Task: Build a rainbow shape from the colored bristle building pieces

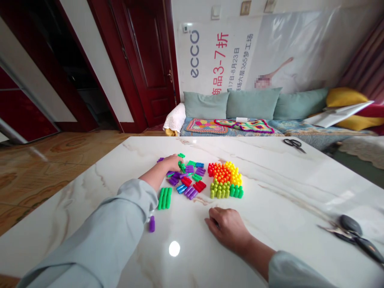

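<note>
My left hand (pixel 172 163) reaches to the far left of a loose pile, its fingertips closed on a small green plastic peg-shaped piece (pixel 181 166). Purple pieces (pixel 190 193), red pieces (pixel 199 186) and blue pieces (pixel 181 188) lie scattered beside it, many joined in short rows. Curled loosely on the tabletop is my right hand (pixel 226 226), with nothing visible in it. Beyond it, standing pieces form a tight block: orange (pixel 222 173), yellow (pixel 235 172), olive green (pixel 220 189) and green (pixel 237 191).
A green row (pixel 165 198) and a single purple piece (pixel 152 224) lie near my left sleeve on the white marbled table (pixel 270 240). Black scissors (pixel 294 145) lie at the far right, pliers (pixel 354 236) at the near right. A cushioned sofa (pixel 207 106) stands behind.
</note>
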`<state>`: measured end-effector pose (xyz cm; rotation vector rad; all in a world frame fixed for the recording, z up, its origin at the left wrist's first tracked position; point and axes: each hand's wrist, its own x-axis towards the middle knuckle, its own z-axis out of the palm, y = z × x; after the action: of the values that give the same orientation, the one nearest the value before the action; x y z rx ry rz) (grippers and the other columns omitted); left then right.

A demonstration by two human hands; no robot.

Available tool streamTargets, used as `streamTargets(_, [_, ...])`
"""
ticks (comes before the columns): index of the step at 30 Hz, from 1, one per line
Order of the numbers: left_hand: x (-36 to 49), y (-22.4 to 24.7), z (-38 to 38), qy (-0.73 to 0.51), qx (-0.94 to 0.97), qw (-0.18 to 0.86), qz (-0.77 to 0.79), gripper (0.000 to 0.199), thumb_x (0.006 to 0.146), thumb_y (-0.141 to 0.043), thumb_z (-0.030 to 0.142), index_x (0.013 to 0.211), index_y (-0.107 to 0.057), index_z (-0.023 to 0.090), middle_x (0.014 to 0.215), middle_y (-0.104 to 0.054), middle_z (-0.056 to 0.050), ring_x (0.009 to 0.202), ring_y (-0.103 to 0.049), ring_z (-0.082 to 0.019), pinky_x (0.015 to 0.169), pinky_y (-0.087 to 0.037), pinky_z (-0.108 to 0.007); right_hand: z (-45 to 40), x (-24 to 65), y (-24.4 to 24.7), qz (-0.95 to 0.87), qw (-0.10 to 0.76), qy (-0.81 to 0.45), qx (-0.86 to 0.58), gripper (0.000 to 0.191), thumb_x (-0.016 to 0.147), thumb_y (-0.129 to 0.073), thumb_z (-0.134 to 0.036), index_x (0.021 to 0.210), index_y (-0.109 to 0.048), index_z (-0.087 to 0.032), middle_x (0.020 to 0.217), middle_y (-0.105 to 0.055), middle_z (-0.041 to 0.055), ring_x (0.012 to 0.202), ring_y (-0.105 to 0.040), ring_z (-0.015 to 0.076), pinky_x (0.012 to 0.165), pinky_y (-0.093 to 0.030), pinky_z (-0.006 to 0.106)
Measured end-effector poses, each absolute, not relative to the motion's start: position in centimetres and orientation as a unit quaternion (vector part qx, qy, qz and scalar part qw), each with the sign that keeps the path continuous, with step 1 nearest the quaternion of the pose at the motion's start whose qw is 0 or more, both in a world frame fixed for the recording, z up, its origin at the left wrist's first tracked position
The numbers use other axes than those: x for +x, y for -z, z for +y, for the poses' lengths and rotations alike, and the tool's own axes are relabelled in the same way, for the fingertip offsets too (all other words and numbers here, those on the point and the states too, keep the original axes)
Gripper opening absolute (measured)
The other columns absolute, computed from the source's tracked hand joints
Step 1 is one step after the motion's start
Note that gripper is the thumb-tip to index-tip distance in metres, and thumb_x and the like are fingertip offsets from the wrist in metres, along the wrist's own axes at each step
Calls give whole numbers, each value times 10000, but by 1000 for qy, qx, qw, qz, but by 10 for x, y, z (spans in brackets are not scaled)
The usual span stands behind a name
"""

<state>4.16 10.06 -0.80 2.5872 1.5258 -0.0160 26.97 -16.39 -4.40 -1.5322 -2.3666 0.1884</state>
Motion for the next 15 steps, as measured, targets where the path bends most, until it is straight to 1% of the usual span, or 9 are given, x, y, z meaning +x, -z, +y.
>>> streamTargets(5, [41,13,90,-49,863,66,498,321,563,-695,163,874,-728,233,909,-654,-26,893,-614,-209,806,-470,-252,-165,270,43,-826,157,-61,-538,209,909,-434,-290,730,-494,-200,701,-620,3,605,-520,112,579,-226,278])
streamTargets(8, [38,10,81,-90,863,72,492,303,572,-658,103,844,-729,217,838,-662,-18,872,-605,-202,793,-459,-250,-164,270,43,-825,159,-61,-539,209,907,-434,-284,724,-492,-201,691,-618,1,602,-519,111,580,-231,275])
streamTargets(11, [31,0,69,-134,860,85,485,301,601,-628,92,865,-723,198,789,-653,-1,791,-589,-174,744,-449,-242,-164,269,42,-825,162,-59,-538,217,907,-436,-288,716,-490,-200,689,-616,0,599,-516,110,580,-232,274])
streamTargets(15, [21,-14,46,-173,857,114,471,292,627,-607,108,892,-710,174,699,-606,31,671,-539,-129,640,-421,-214,-163,269,43,-828,170,-53,-532,221,908,-434,-280,711,-489,-199,691,-616,0,606,-521,112,585,-236,276])
